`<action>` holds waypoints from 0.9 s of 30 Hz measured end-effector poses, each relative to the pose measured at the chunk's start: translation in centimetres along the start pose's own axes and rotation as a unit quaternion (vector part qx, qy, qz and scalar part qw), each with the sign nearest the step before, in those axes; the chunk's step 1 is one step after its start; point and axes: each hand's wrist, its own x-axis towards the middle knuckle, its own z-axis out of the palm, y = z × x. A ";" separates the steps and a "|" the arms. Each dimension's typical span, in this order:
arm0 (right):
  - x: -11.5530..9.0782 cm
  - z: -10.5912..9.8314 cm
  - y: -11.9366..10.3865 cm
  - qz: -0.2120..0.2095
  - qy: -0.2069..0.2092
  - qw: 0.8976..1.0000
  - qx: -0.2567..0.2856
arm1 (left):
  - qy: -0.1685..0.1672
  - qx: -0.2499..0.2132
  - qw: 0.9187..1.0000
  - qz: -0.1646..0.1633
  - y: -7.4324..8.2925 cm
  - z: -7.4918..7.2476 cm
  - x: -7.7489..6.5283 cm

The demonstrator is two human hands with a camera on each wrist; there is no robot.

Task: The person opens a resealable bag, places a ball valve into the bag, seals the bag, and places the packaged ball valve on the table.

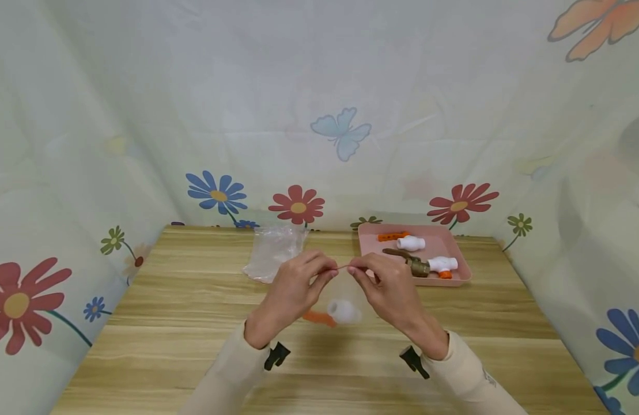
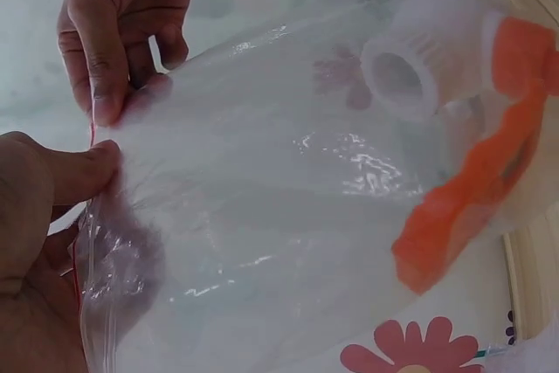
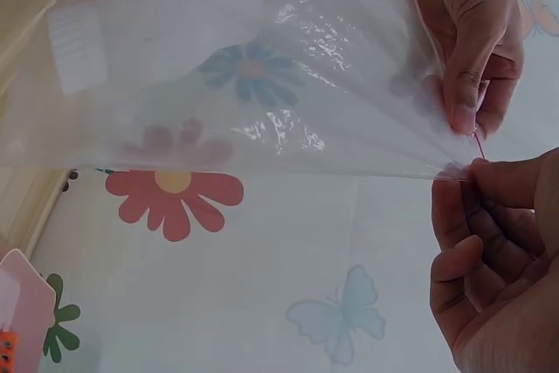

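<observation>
Between my two hands hangs a clear zip bag point(image 2: 262, 189) with a red line along its mouth. My left hand point(image 1: 293, 282) pinches one part of that edge between thumb and fingers. Close beside it, my right hand point(image 1: 394, 288) pinches the same edge, fingertips nearly meeting the left ones. Inside the bag, down at its bottom, lies a white plastic ball valve point(image 1: 344, 311) with a long orange handle point(image 2: 472, 189). In the head view the bag itself barely shows, and the valve appears blurred above the table.
At the back right stands a pink tray point(image 1: 371, 248) holding white valves point(image 1: 411, 243) with orange parts and a dark bronze-coloured valve point(image 1: 420, 268). Left of it, clear plastic bags point(image 1: 272, 253) lie flat on the wooden table point(image 1: 184, 323). Flower-printed cloth point(image 1: 246, 115) surrounds the table.
</observation>
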 end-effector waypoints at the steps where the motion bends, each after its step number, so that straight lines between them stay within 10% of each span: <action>1: 0.0 0.0 0.0 0.000 0.000 1.000 0.001 | 0.001 -0.002 1.000 0.002 0.0 0.0 0.0; 27: -0.5 -0.5 0.2 0.014 0.005 1.000 -0.015 | -0.035 0.002 0.999 -0.020 -0.4 -0.5 -0.7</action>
